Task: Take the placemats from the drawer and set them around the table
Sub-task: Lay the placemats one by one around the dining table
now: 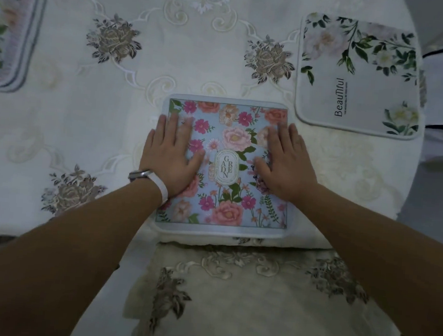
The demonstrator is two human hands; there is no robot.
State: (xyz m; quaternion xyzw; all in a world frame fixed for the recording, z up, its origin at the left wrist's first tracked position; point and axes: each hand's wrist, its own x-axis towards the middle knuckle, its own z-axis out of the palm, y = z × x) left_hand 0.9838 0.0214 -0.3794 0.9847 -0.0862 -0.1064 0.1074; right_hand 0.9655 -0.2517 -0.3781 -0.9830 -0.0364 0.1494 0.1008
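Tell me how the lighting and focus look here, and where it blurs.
Head view: dim, flat light, no glare; the blue floral placemat is sharp at centre; the placemat at the left edge is smeared; the white placemat bows with wide-angle distortion.

Under the left grip (172, 153) and right grip (285, 162), the blue placemat (231, 131) shows pink and coral flowers. Right of them, the white placemat (360, 78) carries green leaves; far left of them, a blurred mat (8, 29) seems pinkish floral.

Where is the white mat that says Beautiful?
In the head view the white Beautiful placemat lies flat on the tablecloth at the upper right, beyond the right hand and next to the blue Garden placemat.
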